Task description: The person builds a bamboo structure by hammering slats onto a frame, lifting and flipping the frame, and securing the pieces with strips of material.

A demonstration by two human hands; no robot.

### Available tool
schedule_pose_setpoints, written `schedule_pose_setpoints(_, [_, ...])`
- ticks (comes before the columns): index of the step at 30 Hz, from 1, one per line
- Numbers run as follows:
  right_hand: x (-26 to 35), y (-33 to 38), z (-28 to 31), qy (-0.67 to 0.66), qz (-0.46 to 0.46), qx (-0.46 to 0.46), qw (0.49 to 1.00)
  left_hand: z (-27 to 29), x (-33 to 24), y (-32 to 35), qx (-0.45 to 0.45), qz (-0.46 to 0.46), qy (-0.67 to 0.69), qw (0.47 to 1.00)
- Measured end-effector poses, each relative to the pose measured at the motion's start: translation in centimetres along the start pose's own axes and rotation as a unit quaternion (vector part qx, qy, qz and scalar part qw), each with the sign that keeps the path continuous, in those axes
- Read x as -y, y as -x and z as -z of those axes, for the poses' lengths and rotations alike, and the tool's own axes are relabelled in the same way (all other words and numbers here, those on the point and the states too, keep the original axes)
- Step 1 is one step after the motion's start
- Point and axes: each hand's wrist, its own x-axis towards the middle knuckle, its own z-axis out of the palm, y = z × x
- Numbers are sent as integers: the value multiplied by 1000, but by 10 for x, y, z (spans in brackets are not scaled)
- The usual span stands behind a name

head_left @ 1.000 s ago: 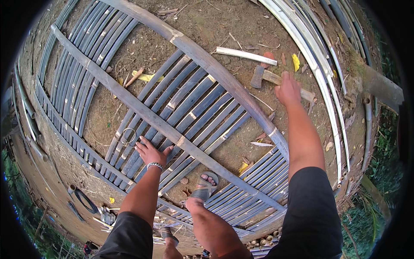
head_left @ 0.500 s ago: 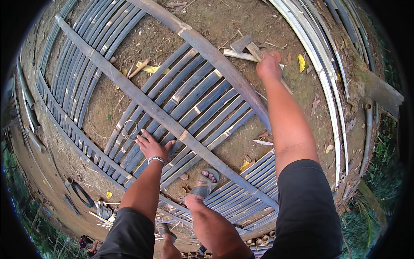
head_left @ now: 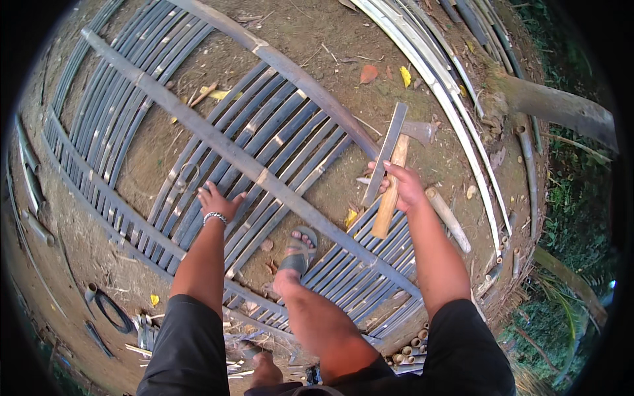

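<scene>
My left hand (head_left: 219, 202) lies with fingers spread on the dark bamboo slats (head_left: 251, 158) of a lattice on the ground. A thin ring of cord or vine (head_left: 189, 175) sits just beyond its fingertips. My right hand (head_left: 404, 188) is closed around the wooden handle of a hatchet (head_left: 391, 208) and a short dark bamboo strip (head_left: 393, 129). The hatchet's dull metal head points away to the right, partly behind the strip. A long dark bamboo bar (head_left: 264, 178) crosses the slats between my two hands.
My sandalled foot (head_left: 300, 247) stands in a gap of the lattice. Long pale bamboo strips (head_left: 456, 112) curve along the right. A thick short stick (head_left: 449, 221) lies beside my right forearm. Cut bamboo tubes (head_left: 413, 350) are stacked low, and a black coil (head_left: 113, 313) lies at left.
My right hand has drawn back toward me with the hatchet, whose handle now points nearer. A dark bamboo strip now shows in that hand. My left hand stays on the slats.
</scene>
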Motion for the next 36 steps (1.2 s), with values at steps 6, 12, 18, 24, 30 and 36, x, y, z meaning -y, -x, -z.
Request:
schedule_pose_setpoints(6, [-52,166,-121,-125,-4,69,990,15,20,216,174,-208,498,824])
schedule_pose_setpoints(12, [-114,355,-250,-80,-29,206,975,114,140,454,217,-241,622,713])
schedule_pose_setpoints(18, [-193,575,-347,10,0,152,988,131,319,630,183,-230,657,694])
schedule_pose_setpoints(24, [-247,614,-331,164,49,71,983,60,491,677,111,-46,701,703])
schedule_pose_setpoints(30, [-381,621,-169,275,14,-92,957,-37,658,619,74,68,605,790])
schedule_pose_setpoints(36, [-583,763,40,435,-206,-221,848,-48,685,584,117,261,547,787])
